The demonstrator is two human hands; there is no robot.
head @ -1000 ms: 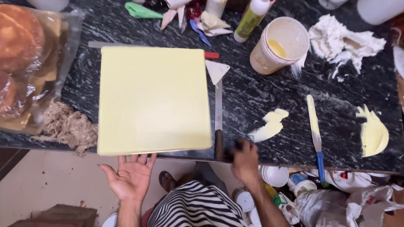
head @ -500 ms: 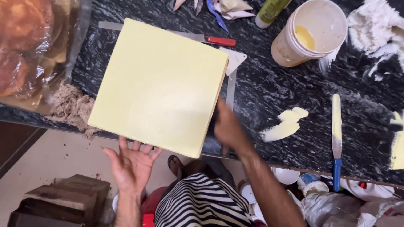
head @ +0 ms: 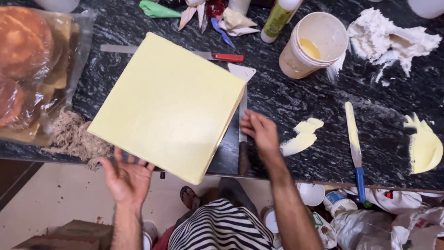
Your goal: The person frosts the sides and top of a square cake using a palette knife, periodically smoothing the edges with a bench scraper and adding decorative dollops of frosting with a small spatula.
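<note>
Here, in the head view, a square pale-yellow frosted cake slab [head: 169,106] lies skewed on the black speckled stone counter [head: 286,99], one corner jutting past the near edge. The left hand [head: 126,177] waits under that overhang, palm up and fingers spread, holding nothing, seemingly to catch the slab. The right hand [head: 261,132] hovers open beside the slab's right edge, over a long dark-handled knife [head: 242,134] lying alongside it. The knife's blade tip is hidden behind the slab, and whether the left fingertips touch it is unclear.
</note>
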